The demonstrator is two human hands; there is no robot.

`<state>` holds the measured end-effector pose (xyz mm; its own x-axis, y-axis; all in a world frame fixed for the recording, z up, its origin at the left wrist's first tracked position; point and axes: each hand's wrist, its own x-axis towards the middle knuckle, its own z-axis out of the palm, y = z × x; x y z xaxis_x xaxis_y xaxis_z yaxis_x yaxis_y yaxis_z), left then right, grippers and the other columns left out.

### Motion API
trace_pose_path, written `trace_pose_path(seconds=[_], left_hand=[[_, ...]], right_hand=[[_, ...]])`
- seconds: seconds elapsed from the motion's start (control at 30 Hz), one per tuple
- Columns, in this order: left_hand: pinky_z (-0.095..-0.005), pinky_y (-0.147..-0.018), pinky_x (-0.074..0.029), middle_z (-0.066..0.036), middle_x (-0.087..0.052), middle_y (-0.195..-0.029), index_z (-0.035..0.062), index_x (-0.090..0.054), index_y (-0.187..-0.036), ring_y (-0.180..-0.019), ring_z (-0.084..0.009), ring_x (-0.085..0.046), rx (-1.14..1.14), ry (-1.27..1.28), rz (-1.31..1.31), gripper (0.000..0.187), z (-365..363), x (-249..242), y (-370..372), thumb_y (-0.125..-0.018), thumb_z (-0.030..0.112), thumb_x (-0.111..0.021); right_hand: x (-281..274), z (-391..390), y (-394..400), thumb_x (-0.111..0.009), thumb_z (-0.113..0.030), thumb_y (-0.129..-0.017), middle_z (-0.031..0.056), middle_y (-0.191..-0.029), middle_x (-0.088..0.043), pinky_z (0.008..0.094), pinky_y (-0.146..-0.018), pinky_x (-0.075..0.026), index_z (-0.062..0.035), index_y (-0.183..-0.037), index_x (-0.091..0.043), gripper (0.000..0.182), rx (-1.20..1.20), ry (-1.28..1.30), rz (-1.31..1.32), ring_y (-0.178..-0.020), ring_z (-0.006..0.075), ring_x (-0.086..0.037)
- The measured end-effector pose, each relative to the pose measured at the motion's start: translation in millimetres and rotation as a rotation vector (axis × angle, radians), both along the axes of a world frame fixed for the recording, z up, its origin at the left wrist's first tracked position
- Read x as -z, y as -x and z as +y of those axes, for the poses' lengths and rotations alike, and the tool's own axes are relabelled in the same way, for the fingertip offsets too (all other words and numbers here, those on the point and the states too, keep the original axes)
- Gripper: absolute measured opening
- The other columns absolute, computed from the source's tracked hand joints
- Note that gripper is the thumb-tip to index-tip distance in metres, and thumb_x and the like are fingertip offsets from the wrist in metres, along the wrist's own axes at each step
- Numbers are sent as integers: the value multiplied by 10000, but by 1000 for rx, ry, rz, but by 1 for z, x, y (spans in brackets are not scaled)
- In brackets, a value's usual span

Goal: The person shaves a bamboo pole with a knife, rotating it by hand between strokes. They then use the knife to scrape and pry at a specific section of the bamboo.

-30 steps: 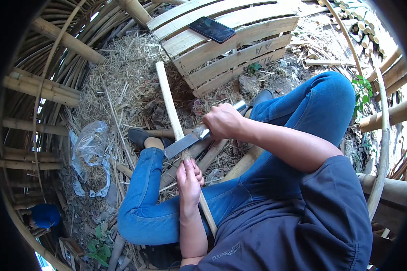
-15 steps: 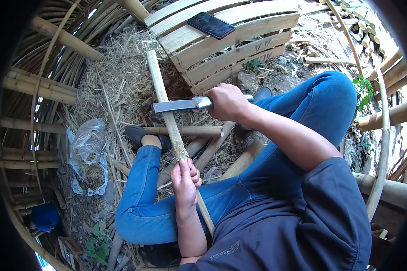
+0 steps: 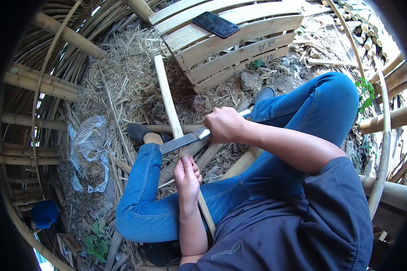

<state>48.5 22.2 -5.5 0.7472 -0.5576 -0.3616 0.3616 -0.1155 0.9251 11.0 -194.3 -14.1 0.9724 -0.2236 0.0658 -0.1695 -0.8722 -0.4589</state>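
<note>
My left hand (image 3: 187,175) is closed around a pale bamboo strip (image 3: 168,97). The strip slants away from my lap, and its far end points toward the wooden crate. Wrapped round a handle, my right hand (image 3: 224,125) grips a broad-bladed knife (image 3: 181,143). Its blade lies across the strip just beyond my left fingers, with the tip to the left near my jeans. Most of the handle is hidden inside the right fist. Roughened fibres show on the strip between blade and fingers.
A slatted wooden crate (image 3: 239,40) stands ahead with a phone (image 3: 215,25) on top. Dry shavings (image 3: 122,67) cover the ground. Clear plastic (image 3: 90,140) lies at left. Bamboo poles (image 3: 40,86) form the left wall; cut bamboo (image 3: 368,27) is stacked far right.
My right hand has drawn the knife down the strip toward my left hand, and the blade is now more tilted. The left hand keeps its hold. The view has shifted slightly.
</note>
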Motion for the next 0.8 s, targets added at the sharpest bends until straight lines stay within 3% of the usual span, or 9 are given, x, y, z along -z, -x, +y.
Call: trace_pose_path(seconds=[0.1,0.2,0.47,0.8], left_hand=[[-189,-420,-215,79,-337,-661,91,-483,-939,-498,-5,-274,8,-27,-37,330,-1,0,3,-1109,361,-397],[-186,-416,-235,76,-347,-660,94,-482,-940,-493,-5,-288,25,-41,-32,336,1,0,5,-1112,363,-379],[-181,-415,-270,70,-369,-660,100,-474,-925,-493,-4,-324,65,-35,-80,343,3,-2,5,-1112,367,-368],[-187,-413,-224,78,-347,-663,88,-495,-949,-491,0,-279,52,-20,-86,339,2,-4,6,-1110,367,-386]], right_hand=[[1,-3,-2,-710,-183,-627,199,-692,-678,488,-662,-566,-61,-726,-711,157,21,9,-15,-693,406,-695],[-3,-5,-2,-660,-173,-718,220,-720,-697,484,-669,-577,-50,-721,-728,141,-16,29,4,-705,405,-714],[-2,-13,-3,-700,-200,-627,199,-683,-685,471,-637,-570,-63,-670,-711,144,-22,93,-69,-665,382,-705],[-6,-15,-4,-681,-200,-661,185,-670,-680,470,-641,-571,-80,-676,-713,126,-29,103,-106,-656,383,-699]])
